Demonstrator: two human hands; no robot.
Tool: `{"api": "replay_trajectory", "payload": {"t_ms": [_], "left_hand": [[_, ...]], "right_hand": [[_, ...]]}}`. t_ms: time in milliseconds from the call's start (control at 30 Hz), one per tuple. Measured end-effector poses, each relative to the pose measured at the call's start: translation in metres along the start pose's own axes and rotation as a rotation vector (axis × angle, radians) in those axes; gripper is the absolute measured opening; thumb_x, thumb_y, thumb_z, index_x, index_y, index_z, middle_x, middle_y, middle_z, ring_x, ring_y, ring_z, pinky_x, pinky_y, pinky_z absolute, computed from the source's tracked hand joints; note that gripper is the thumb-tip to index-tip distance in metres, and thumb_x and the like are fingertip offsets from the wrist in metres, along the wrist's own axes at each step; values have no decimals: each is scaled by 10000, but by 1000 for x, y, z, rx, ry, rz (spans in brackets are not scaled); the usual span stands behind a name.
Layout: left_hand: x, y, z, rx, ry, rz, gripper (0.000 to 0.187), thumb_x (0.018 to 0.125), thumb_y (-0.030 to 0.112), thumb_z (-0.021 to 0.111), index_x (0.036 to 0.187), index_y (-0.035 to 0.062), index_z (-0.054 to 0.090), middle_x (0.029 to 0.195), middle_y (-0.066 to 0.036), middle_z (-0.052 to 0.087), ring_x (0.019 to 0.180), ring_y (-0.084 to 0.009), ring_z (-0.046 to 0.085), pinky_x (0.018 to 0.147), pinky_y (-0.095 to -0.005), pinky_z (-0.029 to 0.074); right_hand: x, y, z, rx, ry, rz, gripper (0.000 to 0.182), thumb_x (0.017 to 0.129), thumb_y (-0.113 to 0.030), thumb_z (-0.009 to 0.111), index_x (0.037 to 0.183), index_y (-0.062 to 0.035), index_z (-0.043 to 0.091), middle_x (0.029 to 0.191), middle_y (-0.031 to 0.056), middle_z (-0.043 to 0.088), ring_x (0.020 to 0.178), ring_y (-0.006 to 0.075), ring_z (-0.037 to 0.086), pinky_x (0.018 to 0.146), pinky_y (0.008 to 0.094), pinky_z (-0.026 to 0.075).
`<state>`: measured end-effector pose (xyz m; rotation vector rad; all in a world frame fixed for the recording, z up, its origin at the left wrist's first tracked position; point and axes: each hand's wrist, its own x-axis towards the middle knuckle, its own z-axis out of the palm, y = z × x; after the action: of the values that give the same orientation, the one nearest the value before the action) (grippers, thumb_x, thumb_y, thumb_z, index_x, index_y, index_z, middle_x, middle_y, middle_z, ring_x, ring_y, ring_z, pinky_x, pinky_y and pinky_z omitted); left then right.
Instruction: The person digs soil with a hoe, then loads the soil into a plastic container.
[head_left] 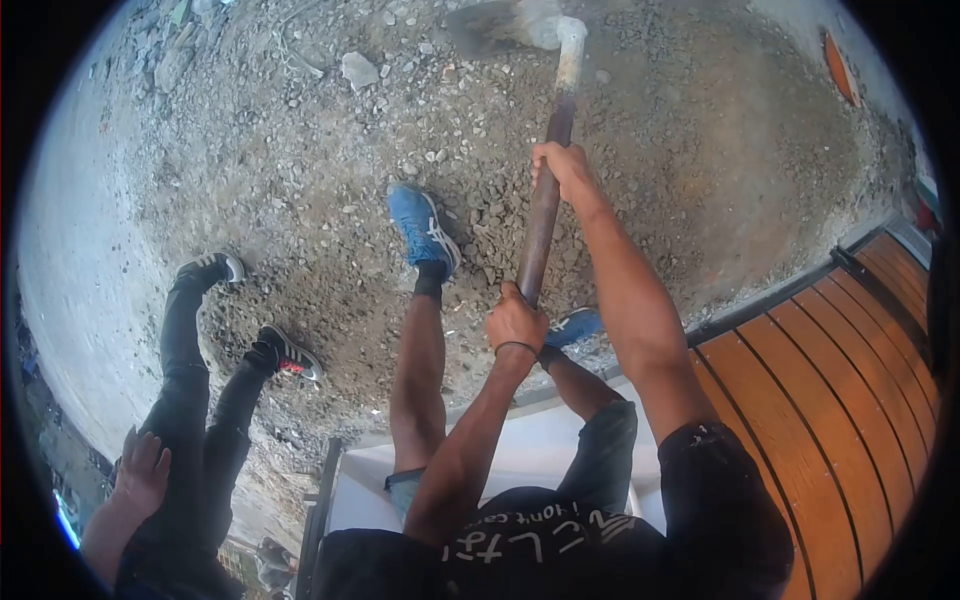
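A long tool with a brown handle (541, 225) slants across the middle of the head view. My left hand (516, 322) is wrapped round the handle's lower end, with a dark band at the wrist. Farther up the shaft, my right hand (565, 170) grips it too. At the far end sits a pale socket with a broad, motion-blurred metal blade (495, 28), just over the gravelly ground (480, 130). Below the hands are my two blue shoes (420, 225), one on either side of the handle's lower end.
Another person in dark trousers (185, 400) stands at the left, one hand (143, 475) low in view. Orange slatted panels (800, 400) fill the lower right. A larger stone (359, 71) lies at the upper left, and an orange object (840, 68) rests by the upper right edge.
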<state>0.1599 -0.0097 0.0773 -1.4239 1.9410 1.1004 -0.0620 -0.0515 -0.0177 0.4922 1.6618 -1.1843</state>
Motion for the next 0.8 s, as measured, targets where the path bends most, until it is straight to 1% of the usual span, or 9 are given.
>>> {"api": "replay_trajectory", "payload": {"t_ms": [67, 100, 267, 400, 467, 567, 633, 700, 800], "left_hand": [[-12, -18, 18, -17, -88, -33, 337, 693, 109, 632, 967, -12, 476, 776, -259, 642, 751, -432, 637, 706, -495, 514], [-25, -37, 34, -44, -114, -45, 360, 697, 130, 647, 976, -22, 476, 772, -261, 644, 750, -427, 639, 715, -486, 516], [-110, -44, 50, -127, -184, -146, 330, 672, 116, 658, 915, -42, 501, 758, -283, 635, 758, -447, 633, 722, -498, 512], [-204, -37, 80, -219, -349, -190, 376, 688, 182, 670, 946, -22, 487, 821, -262, 646, 795, -443, 631, 757, -497, 506], [-250, -31, 72, -160, -416, -245, 407, 689, 213, 671, 974, -19, 496, 822, -255, 651, 819, -431, 635, 777, -481, 510], [-302, -34, 49, -196, -459, -250, 397, 688, 217, 666, 968, -10, 499, 818, -246, 653, 813, -427, 637, 768, -481, 511], [-308, -34, 40, -241, -489, -253, 385, 691, 217, 662, 962, -4, 502, 815, -244, 653, 809, -426, 638, 764, -482, 511], [-296, -35, 32, -283, -473, -218, 364, 703, 217, 650, 964, 6, 509, 804, -246, 649, 802, -425, 636, 751, -489, 506], [-214, -16, 19, -264, -221, -96, 349, 669, 175, 650, 945, -4, 533, 728, -255, 632, 737, -440, 624, 693, -500, 504]], "right_hand": [[7, 34, 3, -141, 76, 132, 87, 698, -68, 594, 686, -1, 540, 600, 87, 540, 496, 190, 537, 483, 351, 473], [-6, 54, 1, -119, 83, 162, 75, 707, -62, 579, 688, 0, 542, 600, 82, 533, 491, 189, 530, 480, 355, 467], [-57, 120, -43, -84, 84, 285, 52, 723, -46, 582, 701, -5, 560, 605, 72, 531, 494, 185, 533, 470, 359, 465], [-141, 135, -76, -274, 253, 213, 78, 716, -29, 581, 728, 34, 536, 538, 80, 514, 407, 194, 516, 376, 347, 428], [-167, 171, -110, -275, 248, 343, 84, 703, -16, 585, 742, 20, 520, 542, 76, 507, 397, 198, 510, 367, 351, 419], [-222, 171, -120, -139, 210, 310, 164, 684, 6, 596, 818, 10, 501, 559, 70, 509, 395, 190, 504, 364, 348, 421], [-256, 142, -105, -108, 268, 294, 290, 675, 27, 603, 927, -15, 466, 574, 61, 505, 410, 178, 506, 370, 327, 433], [-244, 124, -98, -109, 252, 227, 304, 678, 20, 607, 938, -12, 455, 583, 67, 513, 411, 174, 508, 370, 327, 436], [-191, 65, -68, -86, 200, 49, 342, 690, 10, 610, 979, -6, 428, 618, 76, 532, 421, 173, 524, 379, 332, 449]]}}
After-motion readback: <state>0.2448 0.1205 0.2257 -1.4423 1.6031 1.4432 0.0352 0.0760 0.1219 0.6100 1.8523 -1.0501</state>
